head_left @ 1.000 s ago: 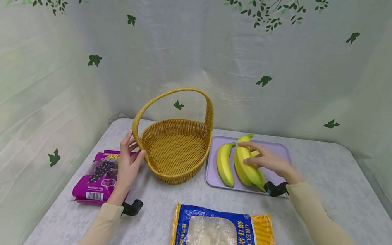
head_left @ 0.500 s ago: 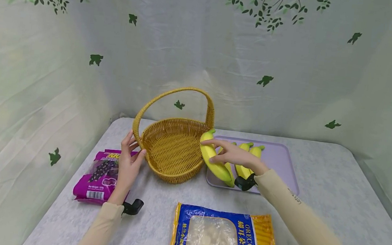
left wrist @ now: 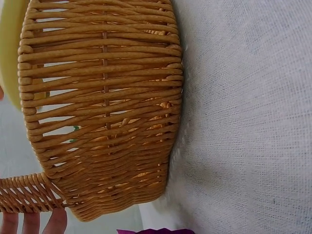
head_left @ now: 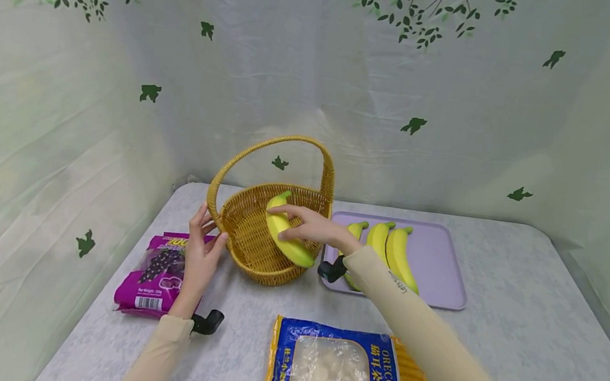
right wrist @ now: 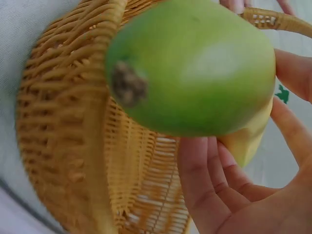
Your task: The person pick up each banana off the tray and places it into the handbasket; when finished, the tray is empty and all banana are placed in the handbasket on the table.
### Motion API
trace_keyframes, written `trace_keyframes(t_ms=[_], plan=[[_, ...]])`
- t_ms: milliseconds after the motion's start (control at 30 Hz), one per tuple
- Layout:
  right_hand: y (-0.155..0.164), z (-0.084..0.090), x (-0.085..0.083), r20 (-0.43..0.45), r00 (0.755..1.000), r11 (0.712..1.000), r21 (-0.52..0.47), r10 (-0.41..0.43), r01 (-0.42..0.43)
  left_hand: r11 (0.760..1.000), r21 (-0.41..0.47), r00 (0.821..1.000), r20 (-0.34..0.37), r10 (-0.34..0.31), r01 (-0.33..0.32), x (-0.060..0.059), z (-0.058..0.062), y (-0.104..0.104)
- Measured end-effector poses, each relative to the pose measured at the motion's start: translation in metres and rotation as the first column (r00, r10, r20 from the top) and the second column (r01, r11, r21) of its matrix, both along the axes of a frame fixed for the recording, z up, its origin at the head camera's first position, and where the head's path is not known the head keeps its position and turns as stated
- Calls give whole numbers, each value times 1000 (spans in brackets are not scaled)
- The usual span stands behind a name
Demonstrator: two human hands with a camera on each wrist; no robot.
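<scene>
Nearest on the desk (head_left: pixel 518 306) lies 1 pasta bag (head_left: pixel 344 369), then 1 purple grape packet (head_left: pixel 153 274). The left grip (head_left: pixel 198 260) — fingers straight — touches 1 wicker basket (head_left: pixel 249 234). The right grip (head_left: pixel 309 228) clasps 1 banana (head_left: pixel 285 234) over the basket; 3 bananas (head_left: pixel 387 252) rest on 1 lilac tray (head_left: pixel 440 269).

My head view looks forward and down over the desk (head_left: pixel 488 339), basket (head_left: pixel 257 235) at centre frame, my left wrist view sits close against its woven wall, my right wrist view peers close over its rim, all three sharing the basket
</scene>
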State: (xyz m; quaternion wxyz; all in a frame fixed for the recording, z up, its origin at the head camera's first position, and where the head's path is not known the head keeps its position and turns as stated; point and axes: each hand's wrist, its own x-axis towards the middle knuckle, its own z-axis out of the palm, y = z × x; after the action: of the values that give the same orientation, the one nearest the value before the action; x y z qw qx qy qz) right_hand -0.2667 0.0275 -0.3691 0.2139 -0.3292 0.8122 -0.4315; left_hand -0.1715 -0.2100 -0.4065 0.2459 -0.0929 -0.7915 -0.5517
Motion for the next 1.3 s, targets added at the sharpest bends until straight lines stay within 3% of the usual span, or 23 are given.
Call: trace_keyframes(t_ms=[467, 900, 1300], plan=[[-56, -24, -3, -77, 993, 996, 20, -87, 89, 1000, -4, 1000, -5, 5, -5, 1, 1, 1], [-88, -48, 10, 4, 977, 970, 116, -215, 213, 1000, -16, 1000, -13, 20, -20, 0, 0, 2], [-94, -53, 15, 68, 972, 967, 138, -224, 213, 999, -21, 1000, -16, 25, -26, -1, -1, 2]])
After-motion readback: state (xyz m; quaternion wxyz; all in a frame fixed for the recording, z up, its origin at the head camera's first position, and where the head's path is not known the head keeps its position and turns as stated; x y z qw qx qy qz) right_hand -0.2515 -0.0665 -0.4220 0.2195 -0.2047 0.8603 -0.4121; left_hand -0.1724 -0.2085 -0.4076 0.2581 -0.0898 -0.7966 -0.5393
